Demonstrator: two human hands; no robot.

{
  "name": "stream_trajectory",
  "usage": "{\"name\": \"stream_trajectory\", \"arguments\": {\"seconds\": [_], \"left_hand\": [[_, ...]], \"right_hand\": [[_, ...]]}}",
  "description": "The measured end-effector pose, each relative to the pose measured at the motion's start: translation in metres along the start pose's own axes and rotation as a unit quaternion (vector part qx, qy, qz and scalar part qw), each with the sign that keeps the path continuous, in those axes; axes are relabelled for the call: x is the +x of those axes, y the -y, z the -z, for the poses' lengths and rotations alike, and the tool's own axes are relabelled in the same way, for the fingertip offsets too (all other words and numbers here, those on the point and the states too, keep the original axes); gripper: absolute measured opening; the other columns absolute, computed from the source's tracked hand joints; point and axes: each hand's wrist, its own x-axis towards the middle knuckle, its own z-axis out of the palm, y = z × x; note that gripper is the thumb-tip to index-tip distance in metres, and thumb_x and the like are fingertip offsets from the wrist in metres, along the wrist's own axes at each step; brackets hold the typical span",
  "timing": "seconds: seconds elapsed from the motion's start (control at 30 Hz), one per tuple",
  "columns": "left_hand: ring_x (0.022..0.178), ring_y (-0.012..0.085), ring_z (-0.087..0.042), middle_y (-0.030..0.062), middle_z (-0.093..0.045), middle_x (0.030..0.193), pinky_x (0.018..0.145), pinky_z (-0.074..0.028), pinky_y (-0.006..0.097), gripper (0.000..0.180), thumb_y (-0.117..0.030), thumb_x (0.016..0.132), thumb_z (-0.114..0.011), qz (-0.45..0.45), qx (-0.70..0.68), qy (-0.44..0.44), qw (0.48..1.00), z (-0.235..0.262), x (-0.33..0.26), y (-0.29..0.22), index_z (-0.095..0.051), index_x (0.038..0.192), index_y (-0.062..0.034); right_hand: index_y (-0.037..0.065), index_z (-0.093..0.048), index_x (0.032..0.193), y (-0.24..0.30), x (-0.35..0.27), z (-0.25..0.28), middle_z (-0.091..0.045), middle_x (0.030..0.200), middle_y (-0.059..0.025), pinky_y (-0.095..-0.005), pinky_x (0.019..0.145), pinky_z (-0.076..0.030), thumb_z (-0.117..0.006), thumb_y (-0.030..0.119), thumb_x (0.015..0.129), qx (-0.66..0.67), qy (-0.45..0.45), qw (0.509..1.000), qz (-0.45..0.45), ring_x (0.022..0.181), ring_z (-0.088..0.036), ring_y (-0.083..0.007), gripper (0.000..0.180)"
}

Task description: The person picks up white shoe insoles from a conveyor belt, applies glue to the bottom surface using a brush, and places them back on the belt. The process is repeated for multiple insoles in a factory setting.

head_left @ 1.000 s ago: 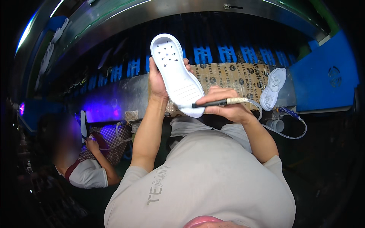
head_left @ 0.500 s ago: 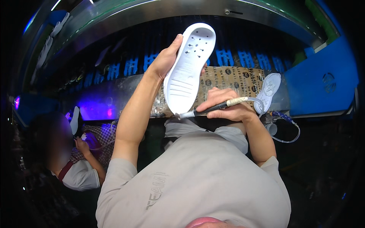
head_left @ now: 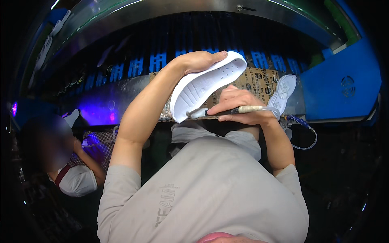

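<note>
Currently, the left fingers [head_left: 219,56] grip a white sole [head_left: 201,86]; the right fingers [head_left: 221,106] clasp a brush [head_left: 232,111].

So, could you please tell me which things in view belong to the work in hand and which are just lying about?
In use:
white sole, gripped by the left hand
brush-like tool, in the right hand, its tip at the sole's near end

Apparently just lying about:
second white sole, to the right
brown patterned sheet on the bench

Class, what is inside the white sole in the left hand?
The white sole shows small holes toward one end and grooves toward the other; its underside faces away, hidden.
</note>
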Motion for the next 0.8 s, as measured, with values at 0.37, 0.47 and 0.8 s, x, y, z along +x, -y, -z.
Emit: {"name": "stream_trajectory", "arguments": {"seconds": [0.37, 0.47, 0.8], "left_hand": [[0.122, 0.0385, -0.066, 0.0282, -0.064, 0.135, 0.103, -0.051, 0.04, 0.079, -0.07, 0.102, -0.04, 0.014, 0.048, 0.053, 0.997, -0.005, -0.002, 0.004, -0.067, 0.137, -0.0045], [0.121, 0.0379, -0.067, 0.028, -0.065, 0.134, 0.102, -0.052, 0.04, 0.08, -0.071, 0.102, -0.04, 0.018, 0.074, 0.042, 0.996, -0.004, -0.004, 0.007, -0.068, 0.137, -0.0047], [0.116, 0.0385, -0.07, 0.0263, -0.067, 0.132, 0.098, -0.054, 0.045, 0.079, -0.072, 0.101, -0.038, 0.018, 0.101, 0.035, 0.994, 0.005, -0.018, 0.015, -0.071, 0.134, -0.0079]], "right_hand": [[0.017, -0.08, 0.115, -0.004, -0.011, 0.006, -0.06, 0.077, 0.0019, -0.041, 0.097, -0.046, -0.083, 0.016, 0.083, -0.117, -0.039, 0.992, -0.038, 0.077, -0.058, -0.0172, 0.031], [0.015, -0.079, 0.115, -0.002, -0.014, 0.012, -0.062, 0.078, 0.0, -0.038, 0.088, -0.048, -0.083, 0.015, 0.083, -0.087, 0.023, 0.996, -0.002, 0.078, -0.059, -0.0184, 0.032], [0.017, -0.08, 0.115, -0.003, -0.023, 0.023, -0.068, 0.083, 0.0008, -0.0365, 0.086, -0.047, -0.084, 0.015, 0.081, -0.088, -0.037, 0.995, -0.025, 0.081, -0.062, -0.0189, 0.034]]}}
